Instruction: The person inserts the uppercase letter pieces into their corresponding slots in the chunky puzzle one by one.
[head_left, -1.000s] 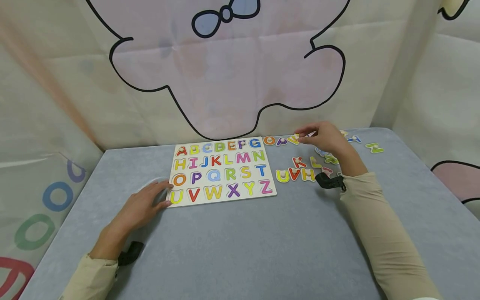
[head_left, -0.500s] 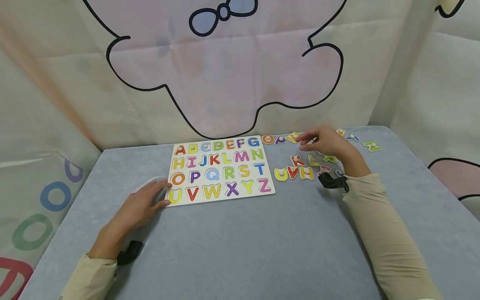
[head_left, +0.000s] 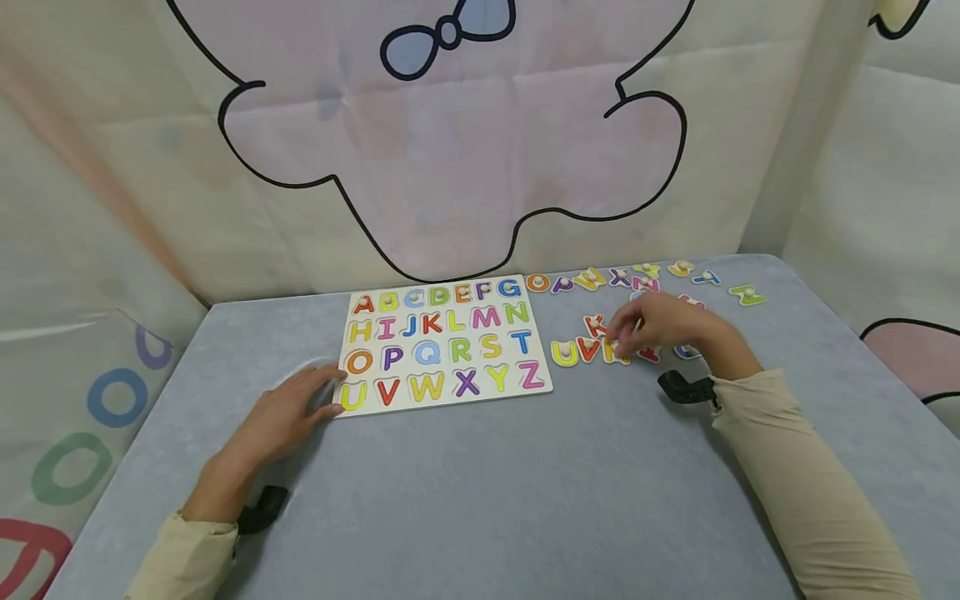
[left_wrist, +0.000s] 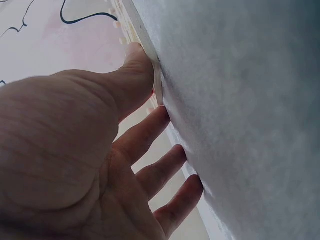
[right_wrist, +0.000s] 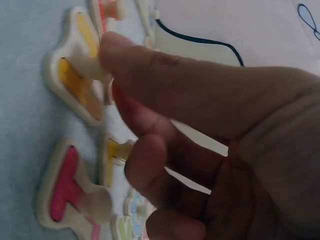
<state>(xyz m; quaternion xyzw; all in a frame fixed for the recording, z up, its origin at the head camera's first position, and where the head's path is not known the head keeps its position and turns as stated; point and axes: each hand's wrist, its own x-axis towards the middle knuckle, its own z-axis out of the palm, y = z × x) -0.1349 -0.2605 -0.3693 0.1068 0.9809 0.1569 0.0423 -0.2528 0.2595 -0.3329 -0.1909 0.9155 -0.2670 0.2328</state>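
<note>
My left hand rests at the lower left corner of the white alphabet board. In the left wrist view, its thumb and forefinger touch the board's edge, with the other fingers extended on the cloth. My right hand is over the loose letters right of the board. Its thumb and forefinger pinch the peg of the yellow letter H, partly hidden in the head view. A pink letter piece lies beside it. Pegged letters A through G sit in the board's top row.
Near the right hand lie the yellow U, red V and red K. Along the table's back edge are O, W and several other pieces. A printed curtain hangs behind the grey-blue table.
My right hand has come down and toward me, from beside the yellow W at the back edge to the yellow H. My left hand stays at the board's corner.
</note>
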